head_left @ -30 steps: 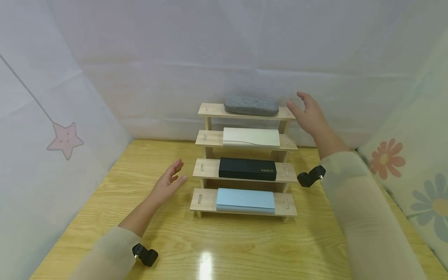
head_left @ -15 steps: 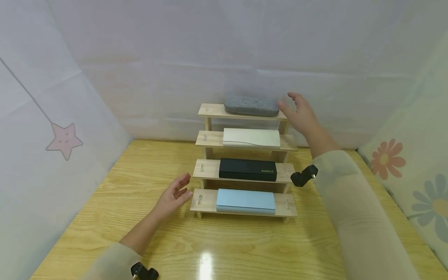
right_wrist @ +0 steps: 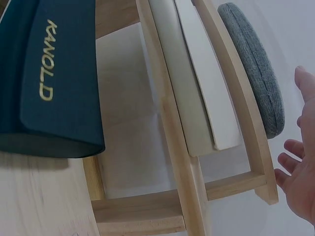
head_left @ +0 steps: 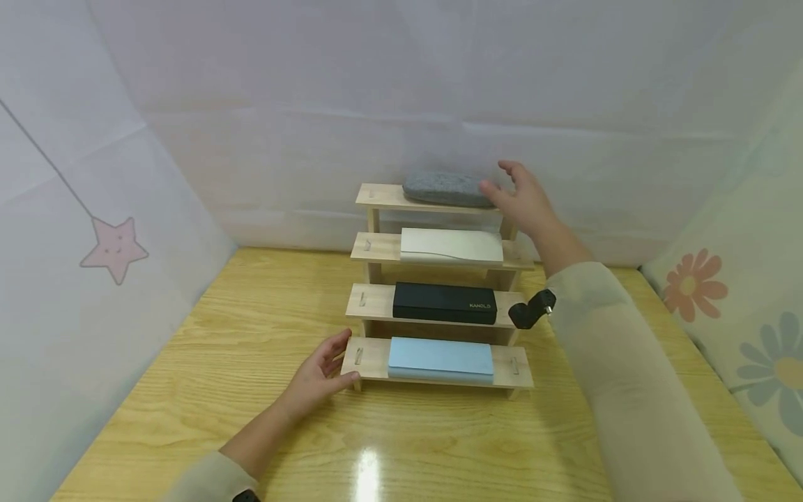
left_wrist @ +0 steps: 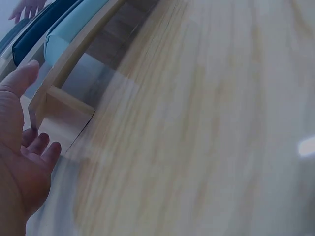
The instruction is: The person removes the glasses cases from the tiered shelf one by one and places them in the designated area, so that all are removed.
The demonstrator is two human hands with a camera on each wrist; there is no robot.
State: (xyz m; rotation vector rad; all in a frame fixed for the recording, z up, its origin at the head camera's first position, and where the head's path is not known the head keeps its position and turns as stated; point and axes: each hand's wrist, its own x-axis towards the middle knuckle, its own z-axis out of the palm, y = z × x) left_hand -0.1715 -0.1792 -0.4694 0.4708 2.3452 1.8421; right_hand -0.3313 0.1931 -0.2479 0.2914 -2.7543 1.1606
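A four-step wooden stand (head_left: 370,303) bears one spectacle case per step. On top lies a grey fabric case (head_left: 442,188), then a cream flap case (head_left: 450,245), a black KANOLD case (head_left: 444,304) and a light blue flap case (head_left: 440,358) at the bottom. My left hand (head_left: 314,382) is at the left end of the lowest step, thumb at the front edge, fingers around the end; whether it presses the wood is unclear. By the grey case's right end is my right hand (head_left: 528,203), fingers spread; the right wrist view (right_wrist: 300,162) shows a gap between them.
The stand is on a yellow wood-grain table (head_left: 263,307), close to a pale cloth backdrop (head_left: 301,167). Side cloths carry a pink star (head_left: 116,249) and printed flowers (head_left: 690,284). Black wrist cameras (head_left: 532,309) are strapped over the sleeves.
My left hand has moved right and nearer to me, reaching the lowest step's end. My right hand has moved left, toward the grey case. The stand and cases have stayed put.
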